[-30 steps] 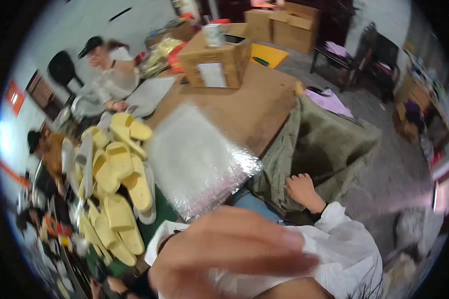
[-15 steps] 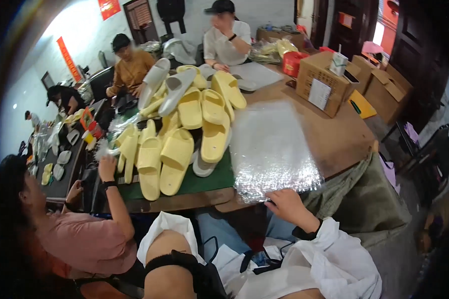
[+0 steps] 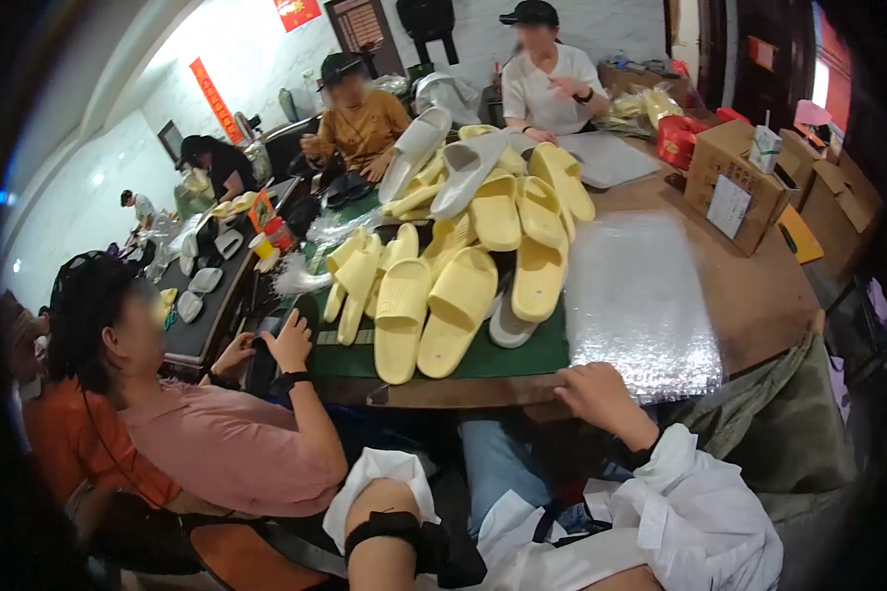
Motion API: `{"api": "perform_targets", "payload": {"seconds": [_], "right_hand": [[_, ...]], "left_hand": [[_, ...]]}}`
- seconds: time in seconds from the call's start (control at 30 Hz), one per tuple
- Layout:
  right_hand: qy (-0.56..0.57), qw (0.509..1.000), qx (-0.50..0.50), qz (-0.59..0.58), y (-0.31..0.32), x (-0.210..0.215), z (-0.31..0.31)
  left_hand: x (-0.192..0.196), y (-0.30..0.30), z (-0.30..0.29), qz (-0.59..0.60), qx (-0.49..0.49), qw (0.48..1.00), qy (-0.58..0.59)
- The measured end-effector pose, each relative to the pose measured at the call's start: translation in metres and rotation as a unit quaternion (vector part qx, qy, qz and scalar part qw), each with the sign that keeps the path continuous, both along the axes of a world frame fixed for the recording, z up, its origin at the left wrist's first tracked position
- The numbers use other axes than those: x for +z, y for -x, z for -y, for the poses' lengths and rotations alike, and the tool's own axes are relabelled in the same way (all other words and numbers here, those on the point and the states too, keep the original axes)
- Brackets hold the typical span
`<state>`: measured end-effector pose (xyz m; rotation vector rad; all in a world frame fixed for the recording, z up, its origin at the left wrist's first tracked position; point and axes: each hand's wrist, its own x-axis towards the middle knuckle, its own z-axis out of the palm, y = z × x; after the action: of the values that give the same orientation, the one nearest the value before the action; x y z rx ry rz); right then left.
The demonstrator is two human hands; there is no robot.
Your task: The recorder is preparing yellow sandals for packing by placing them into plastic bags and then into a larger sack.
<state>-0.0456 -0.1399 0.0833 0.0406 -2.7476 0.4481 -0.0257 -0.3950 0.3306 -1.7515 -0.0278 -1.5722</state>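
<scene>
My right hand [image 3: 603,398] rests at the table's near edge, by the near left corner of a stack of clear plastic bags [image 3: 641,305]. Its fingers are loosely bent, and I see nothing held in them. My left forearm [image 3: 388,500], with a black wristband, bends up at the lower edge; that hand is out of view. Ahead and left of my right hand lies a heap of yellow slippers [image 3: 455,313], with a few grey slippers [image 3: 468,175] on top and one grey slipper [image 3: 511,325] underneath.
A person in pink [image 3: 237,448] sits close on my left, holding something dark. Two people sit across the table [image 3: 759,286]. A cardboard box [image 3: 734,182] stands at the far right, with a cup on it. An olive cloth [image 3: 769,404] hangs off the right edge.
The view has turned left, so everything appears farther right. My right hand has shifted left along the bags' near edge. The neighbour in pink has drawn one hand back from the slippers.
</scene>
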Motion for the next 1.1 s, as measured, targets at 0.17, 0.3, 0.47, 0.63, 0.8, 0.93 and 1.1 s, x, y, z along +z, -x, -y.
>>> {"api": "perform_targets", "payload": {"seconds": [0.17,0.3,0.47,0.63,0.8,0.93,1.1], "right_hand": [[-0.045,0.993,-0.087,-0.071,0.0,-0.026,-0.025],[0.003,0.99,-0.132,-0.054,-0.005,-0.042,-0.061],[-0.077,0.969,-0.236,-0.004,0.001,-0.053,-0.069],[-0.013,0.957,-0.277,0.084,-0.002,-0.095,-0.076],[-0.045,0.959,-0.28,0.022,-0.005,-0.101,-0.075],[-0.045,0.96,-0.275,-0.015,-0.003,-0.096,-0.073],[-0.031,0.962,-0.271,-0.016,-0.004,-0.095,-0.072]], "left_hand": [[-0.048,0.029,-0.002,0.046,0.064,0.997,-0.017],[-0.132,0.07,-0.023,0.391,0.376,0.778,0.316],[-0.225,0.106,-0.07,0.541,0.322,0.58,0.517],[-0.253,0.105,-0.096,0.432,0.375,0.566,0.594],[-0.26,0.107,-0.109,0.383,0.358,0.566,0.636],[-0.273,0.114,-0.108,0.373,0.383,0.553,0.64],[-0.285,0.116,-0.11,0.383,0.415,0.528,0.634]]}}
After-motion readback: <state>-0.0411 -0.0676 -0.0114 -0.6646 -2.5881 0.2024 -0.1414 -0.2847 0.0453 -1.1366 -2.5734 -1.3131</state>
